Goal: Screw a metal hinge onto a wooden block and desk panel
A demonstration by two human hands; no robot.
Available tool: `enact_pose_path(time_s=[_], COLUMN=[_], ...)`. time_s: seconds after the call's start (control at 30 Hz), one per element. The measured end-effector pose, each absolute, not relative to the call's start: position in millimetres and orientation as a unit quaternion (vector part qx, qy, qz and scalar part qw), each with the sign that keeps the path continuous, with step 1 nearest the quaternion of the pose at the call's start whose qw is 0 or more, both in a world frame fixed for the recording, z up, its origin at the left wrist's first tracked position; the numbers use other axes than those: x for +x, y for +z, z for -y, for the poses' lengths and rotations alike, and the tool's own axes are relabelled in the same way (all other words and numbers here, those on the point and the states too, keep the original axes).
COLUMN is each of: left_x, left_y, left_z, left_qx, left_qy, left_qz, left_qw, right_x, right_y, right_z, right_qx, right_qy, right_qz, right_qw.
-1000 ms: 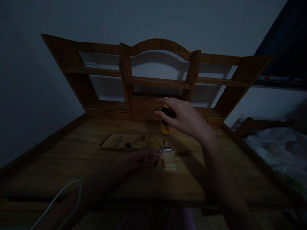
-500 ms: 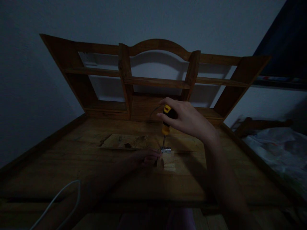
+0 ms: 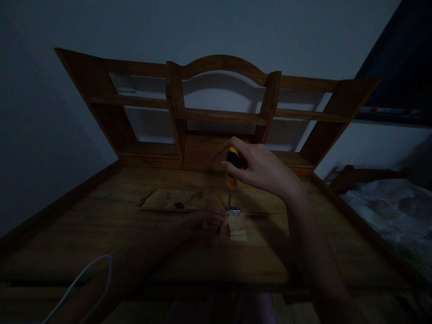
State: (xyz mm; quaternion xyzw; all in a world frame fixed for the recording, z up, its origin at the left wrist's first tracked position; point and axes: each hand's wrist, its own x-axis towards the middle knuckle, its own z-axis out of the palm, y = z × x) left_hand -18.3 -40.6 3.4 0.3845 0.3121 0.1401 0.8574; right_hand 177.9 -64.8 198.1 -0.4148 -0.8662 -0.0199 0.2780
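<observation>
My right hand (image 3: 258, 164) is wrapped round the yellow-and-black handle of a screwdriver (image 3: 232, 173), which stands nearly upright. Its shaft points down to the left part of a small silver metal fitting (image 3: 234, 210) on the wooden desk. At the fitting's left end, the closed fingers of my left hand (image 3: 209, 220) press against it and steady it. Just below the fitting lies a pale, rough-edged patch (image 3: 239, 228) of wood. Dim light hides the screwdriver's tip and the exact grip of my left fingertips.
A wooden shelf unit (image 3: 221, 118) rises along the back of the desk (image 3: 111, 211). A torn, lighter strip (image 3: 173, 199) marks the desktop at left. A white cable (image 3: 110, 270) loops over my left forearm. Clear plastic bags (image 3: 388, 207) lie beyond the right edge.
The screwdriver handle has turned slightly in my right hand and shifted a little left. My left hand stays at the fitting.
</observation>
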Motion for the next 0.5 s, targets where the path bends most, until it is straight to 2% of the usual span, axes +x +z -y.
enact_pose_path(time_s=[0.23, 0.5], left_x=[-17.4, -17.4], left_y=[10.7, 8.1], left_z=[45.5, 42.1], left_qx=[0.353, 0.357], left_qy=[0.152, 0.137], left_qz=[-0.335, -0.335], left_qw=[0.860, 0.861], right_x=[182.5, 178.5], right_y=[201.7, 197.8], right_z=[67.0, 65.0], right_qx=[-0.395, -0.407], right_qy=[0.005, -0.024], right_qz=[0.878, 0.867], right_qw=[0.270, 0.287])
